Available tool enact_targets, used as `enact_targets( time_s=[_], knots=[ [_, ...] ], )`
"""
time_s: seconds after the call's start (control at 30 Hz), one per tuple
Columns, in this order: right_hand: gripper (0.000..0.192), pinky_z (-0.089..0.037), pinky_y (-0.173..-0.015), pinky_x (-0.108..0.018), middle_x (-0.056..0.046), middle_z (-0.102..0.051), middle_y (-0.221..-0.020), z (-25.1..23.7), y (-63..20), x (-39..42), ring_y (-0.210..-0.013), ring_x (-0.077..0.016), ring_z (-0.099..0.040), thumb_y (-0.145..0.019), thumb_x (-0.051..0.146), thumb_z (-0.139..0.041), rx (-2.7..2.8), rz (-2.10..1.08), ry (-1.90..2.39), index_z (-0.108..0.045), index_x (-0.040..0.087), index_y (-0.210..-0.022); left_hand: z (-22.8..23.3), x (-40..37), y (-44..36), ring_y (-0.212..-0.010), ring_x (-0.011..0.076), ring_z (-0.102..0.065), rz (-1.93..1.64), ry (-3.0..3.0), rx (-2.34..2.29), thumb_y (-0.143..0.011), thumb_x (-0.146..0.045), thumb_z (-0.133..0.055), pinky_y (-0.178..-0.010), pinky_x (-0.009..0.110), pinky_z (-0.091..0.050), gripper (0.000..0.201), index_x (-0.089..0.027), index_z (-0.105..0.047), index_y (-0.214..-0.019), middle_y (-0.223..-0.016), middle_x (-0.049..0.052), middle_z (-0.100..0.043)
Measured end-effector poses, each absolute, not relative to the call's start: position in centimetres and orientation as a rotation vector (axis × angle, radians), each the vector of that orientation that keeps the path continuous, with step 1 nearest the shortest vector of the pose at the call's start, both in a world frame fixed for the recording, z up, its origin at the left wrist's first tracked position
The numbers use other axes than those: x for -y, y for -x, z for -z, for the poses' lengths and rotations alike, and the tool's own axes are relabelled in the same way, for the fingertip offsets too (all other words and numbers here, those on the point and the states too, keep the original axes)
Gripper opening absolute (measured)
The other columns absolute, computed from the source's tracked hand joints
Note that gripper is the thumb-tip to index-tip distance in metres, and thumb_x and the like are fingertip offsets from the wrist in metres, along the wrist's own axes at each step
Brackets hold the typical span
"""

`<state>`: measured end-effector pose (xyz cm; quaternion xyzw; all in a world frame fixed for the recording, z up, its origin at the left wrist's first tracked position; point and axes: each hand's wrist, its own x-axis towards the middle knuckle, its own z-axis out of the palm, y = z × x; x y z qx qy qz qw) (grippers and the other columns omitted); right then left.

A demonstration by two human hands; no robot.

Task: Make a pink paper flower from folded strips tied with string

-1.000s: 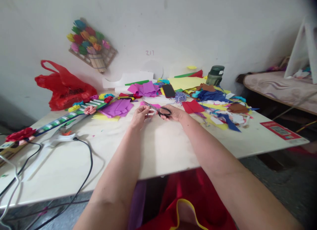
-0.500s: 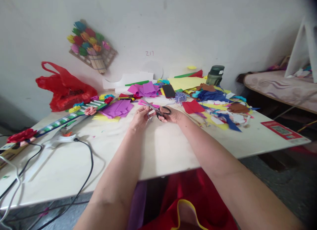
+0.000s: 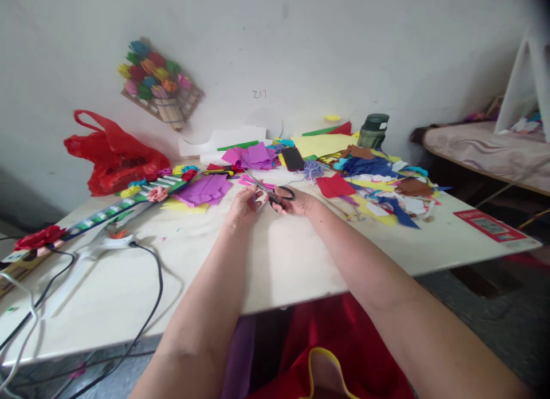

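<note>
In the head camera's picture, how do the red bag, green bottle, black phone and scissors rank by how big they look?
1. Red bag
2. Green bottle
3. Black phone
Unsure: scissors, long but thin, partly hidden by the right hand.

Scissors (image 3: 264, 188) partly hidden by right hand (image 3: 297, 200), contents of left hand (image 3: 243, 203) unclear, red clothing (image 3: 365, 356) cut off below

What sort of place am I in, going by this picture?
Probably a small craft workspace: purple sheets lie on a pale table, the right hand holds scissors, and a bunch of artificial-looking flowers is on the wall.
</note>
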<state>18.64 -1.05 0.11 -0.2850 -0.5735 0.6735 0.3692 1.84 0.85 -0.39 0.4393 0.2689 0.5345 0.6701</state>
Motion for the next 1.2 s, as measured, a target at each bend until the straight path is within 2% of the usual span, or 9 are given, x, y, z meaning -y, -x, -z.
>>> enact_targets(
  time_s=[0.17, 0.4, 0.57, 0.8, 1.07, 1.2],
  knots=[
    [0.049, -0.032, -0.035, -0.018, 0.002, -0.052, -0.052, 0.02, -18.69, 1.0, -0.04, -0.0065, -0.043, -0.071, 0.059, -0.056, 1.508, -1.692, 0.781, -0.055, 0.013, -0.086, 0.64, -1.26, -1.69, -0.064, 0.0091, -0.054, -1.19, -0.968, -0.623, -0.062, -0.023, -0.068, -0.045, 0.018, -0.034, 0.017, -0.016, -0.054, -0.069, -0.072, 0.001, -0.058],
    [0.049, -0.03, -0.033, -0.017, 0.003, -0.05, -0.048, -0.38, -18.22, 1.28, -0.038, -0.0052, -0.04, -0.069, 0.058, -0.058, 1.458, -1.675, 0.793, -0.056, 0.012, -0.082, 0.63, -1.37, -1.31, -0.063, 0.0087, -0.054, -1.173, -1.01, -0.608, -0.063, -0.021, -0.069, -0.043, 0.016, -0.033, 0.018, -0.015, -0.052, -0.066, -0.065, 0.0, -0.055],
    [0.052, -0.028, -0.032, -0.016, 0.004, -0.048, -0.046, -0.2, -18.18, 1.07, -0.036, -0.0044, -0.037, -0.063, 0.059, -0.063, 1.441, -1.659, 0.756, -0.056, 0.011, -0.08, 0.67, -1.47, -1.07, -0.062, 0.0086, -0.054, -1.169, -1.059, -0.607, -0.064, -0.023, -0.069, -0.043, 0.016, -0.033, 0.019, -0.015, -0.052, -0.067, -0.063, -0.001, -0.053],
    [0.047, -0.029, -0.032, -0.016, 0.004, -0.047, -0.046, -0.04, -18.19, 0.97, -0.036, -0.0046, -0.037, -0.072, 0.056, -0.058, 1.415, -1.682, 0.795, -0.056, 0.011, -0.081, 0.74, -1.56, -1.01, -0.059, 0.008, -0.053, -1.149, -1.087, -0.637, -0.061, -0.023, -0.07, -0.042, 0.016, -0.032, 0.022, -0.015, -0.051, -0.069, -0.062, -0.002, -0.049],
    [0.051, -0.026, -0.03, -0.015, 0.005, -0.046, -0.043, -0.15, -18.12, 1.08, -0.034, -0.0037, -0.035, -0.065, 0.059, -0.062, 1.396, -1.66, 0.806, -0.057, 0.01, -0.079, 0.76, -1.52, -1.01, -0.058, 0.0079, -0.053, -1.12, -1.107, -0.641, -0.059, -0.024, -0.07, -0.041, 0.015, -0.032, 0.024, -0.015, -0.051, -0.069, -0.062, -0.003, -0.048],
    [0.05, -0.026, -0.03, -0.016, 0.005, -0.045, -0.043, -0.09, -17.93, 1.08, -0.034, -0.0038, -0.036, -0.067, 0.058, -0.061, 1.386, -1.656, 0.823, -0.057, 0.01, -0.08, 0.6, -1.35, -1.08, -0.056, 0.0071, -0.052, -1.147, -1.081, -0.651, -0.058, -0.022, -0.07, -0.04, 0.015, -0.032, 0.023, -0.014, -0.051, -0.069, -0.062, -0.003, -0.047]
  ],
)
